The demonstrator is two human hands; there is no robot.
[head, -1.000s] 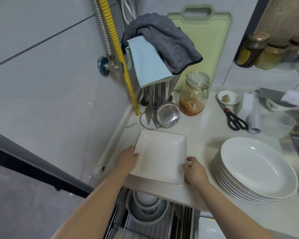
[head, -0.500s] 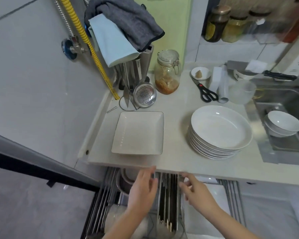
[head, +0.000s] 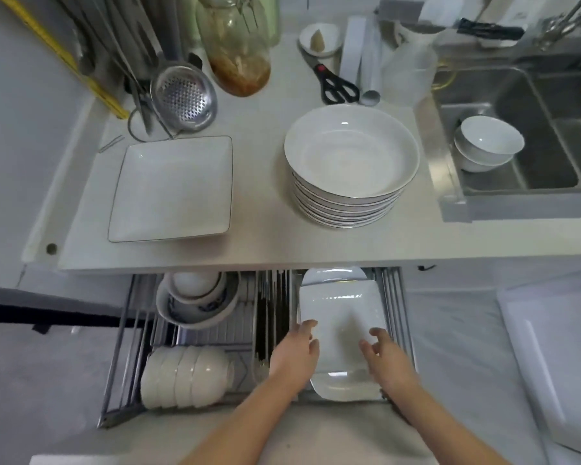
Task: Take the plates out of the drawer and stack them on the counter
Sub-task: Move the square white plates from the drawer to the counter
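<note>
Left hand: [head: 296, 355] open, fingers spread, at left edge of white rectangular ceramic plate [head: 341, 330]; contact unclear.
Right hand: [head: 388, 359] open, fingers curled, over plate's right side, no grip seen.
Rect. plate: flat in right compartment of pulled-out wire drawer [head: 396, 313], atop more white plates; back one runs under counter edge.
Drawer, mid: dark upright utensils in slotted strip [head: 272, 310], just beside left hand.
Drawer, left: blue-patterned bowls nested [head: 197, 303] at back; row of white bowls on their sides [head: 187, 377] at front.
Pale counter [head: 255, 203], left: white square plate w/ thin dark rim [head: 171, 189].
Counter, mid: stack of round white deep plates [head: 351, 162].
Counter, back: steel strainer [head: 183, 95], glass jar w/ orange-brown contents [head: 239, 52], black scissors [head: 334, 83], small white dish [head: 321, 38].
Steel sink [head: 534, 129], right: two white bowls nested [head: 487, 142].
Writing: none legible.
</note>
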